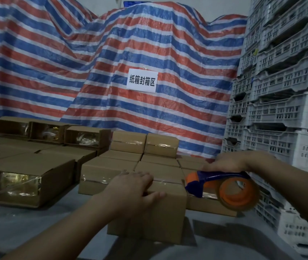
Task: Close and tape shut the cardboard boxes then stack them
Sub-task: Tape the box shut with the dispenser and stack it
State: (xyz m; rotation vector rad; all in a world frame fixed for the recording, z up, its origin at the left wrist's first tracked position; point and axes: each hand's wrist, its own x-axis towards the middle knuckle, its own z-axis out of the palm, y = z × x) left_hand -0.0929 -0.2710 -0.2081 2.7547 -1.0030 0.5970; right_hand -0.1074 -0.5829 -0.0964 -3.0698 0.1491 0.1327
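Note:
A closed brown cardboard box (160, 218) stands on the grey floor in front of me. My left hand (134, 186) lies flat on its top with the thumb down the front side. A strip of clear tape runs across the box top. My right hand (228, 163) grips a blue and orange tape dispenser (222, 188) at the box's right edge, its roll of clear tape hanging beside the box. Behind it, taped boxes (143, 145) sit in rows and in a low stack.
Open boxes (27, 177) with shiny gold contents lie on their sides at the left. White plastic crates (284, 109) are piled high along the right. A striped red, blue and white tarp (112, 62) with a paper sign covers the back.

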